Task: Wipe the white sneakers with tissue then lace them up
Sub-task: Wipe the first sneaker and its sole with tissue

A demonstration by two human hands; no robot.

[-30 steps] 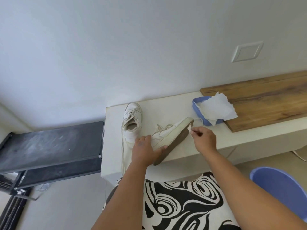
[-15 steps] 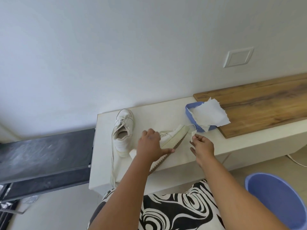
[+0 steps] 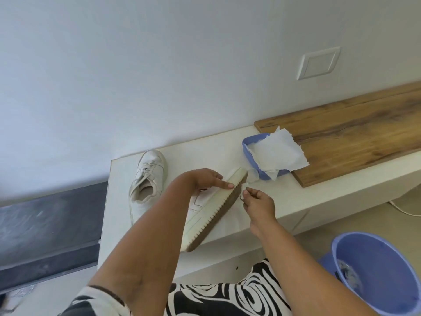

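A white sneaker (image 3: 211, 213) lies tipped on its side on the white ledge (image 3: 205, 149), its cream toothed sole and brown tread facing right. My left hand (image 3: 205, 179) holds it near the toe, thumb stretched along the sole edge. My right hand (image 3: 257, 201) pinches a small wad of tissue (image 3: 244, 187) against the tread near the toe. The second white sneaker (image 3: 148, 176) stands upright to the left, laces loose and hanging over the ledge front.
A blue tissue holder (image 3: 250, 151) with a white sheet (image 3: 278, 151) sticking out sits by a wooden board (image 3: 353, 135) on the right. A blue bucket (image 3: 376, 270) stands on the floor at lower right. A dark low platform (image 3: 45, 224) lies left.
My left hand has slid from the sneaker's middle up toward the toe. The right hand with the tissue stays at the toe end of the sole. The camera has moved closer.
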